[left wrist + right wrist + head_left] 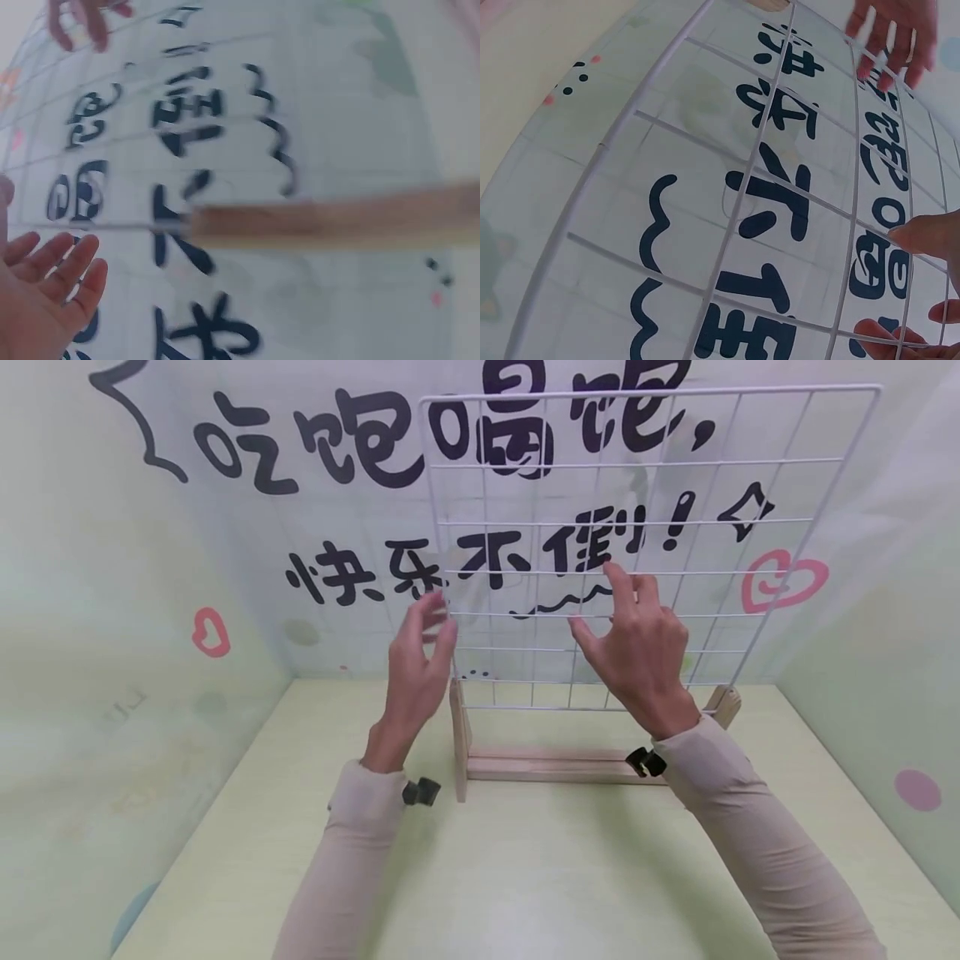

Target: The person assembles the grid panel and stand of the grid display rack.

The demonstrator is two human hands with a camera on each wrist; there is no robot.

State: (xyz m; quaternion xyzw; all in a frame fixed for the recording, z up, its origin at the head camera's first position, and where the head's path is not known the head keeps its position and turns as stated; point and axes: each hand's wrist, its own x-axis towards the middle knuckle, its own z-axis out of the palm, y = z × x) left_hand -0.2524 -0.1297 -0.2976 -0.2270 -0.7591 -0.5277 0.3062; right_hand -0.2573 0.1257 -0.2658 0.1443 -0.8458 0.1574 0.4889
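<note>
The grid [535,572] is upright above the stand [555,768], its lower corners at the tops of the left post [460,743] and the right post [723,703]. In the left wrist view, one side wire runs to the end of the wood. I judge the grid to be light for its width, and stiff, though one wire alone may bend a little. Its white coat looks smooth, perhaps slightly slippery. The good place to hold is the two side wires, one hand each, above the posts; a pull on one side only could twist it or tip the stand.

The left hand [420,660] is above the left post, close by the side wire, with fingers loosely bent and thumb apart. The right hand [641,647] is above the stand, inward of the right post, before the mesh; its fingers are bent and separated, pinching nothing that I can see. Whether either hand touches a wire, I cannot tell.

Behind the stand, the printed sheet [375,647] limits backward movement. In front of the stand, the table [525,860] gives wide room; its side edges are well apart from both posts.
</note>
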